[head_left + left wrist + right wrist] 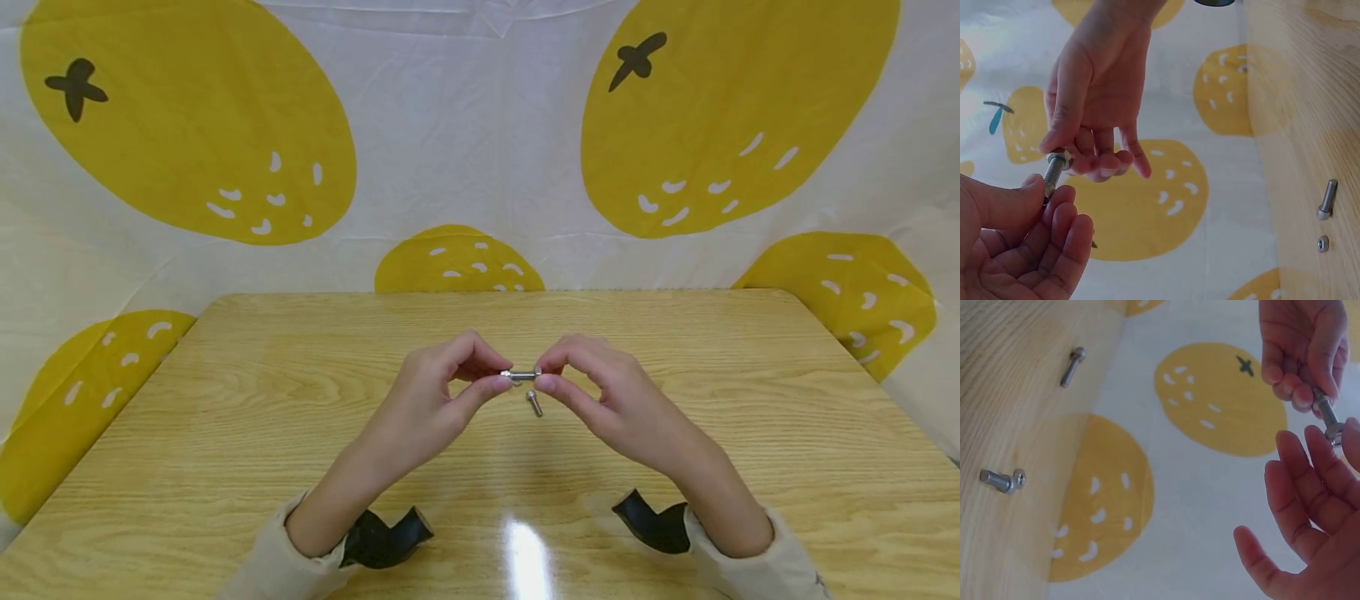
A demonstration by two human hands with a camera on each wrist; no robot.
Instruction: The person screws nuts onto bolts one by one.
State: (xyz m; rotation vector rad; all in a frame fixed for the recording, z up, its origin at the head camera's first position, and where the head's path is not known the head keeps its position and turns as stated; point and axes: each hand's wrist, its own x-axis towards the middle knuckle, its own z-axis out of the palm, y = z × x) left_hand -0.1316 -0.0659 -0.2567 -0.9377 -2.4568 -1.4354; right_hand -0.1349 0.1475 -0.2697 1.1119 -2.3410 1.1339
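Presently, the left hand pinches the threaded bolt at its head end, and the right hand clamps thumb and index finger on the hex nut at the other end — its remaining fingers are apart. In my judgement, a tilted nut could bind on the thread; a weak pinch could let the bolt drop. Below, a cap screw lies on the wooden table; farther, a fruit-printed cloth hangs.
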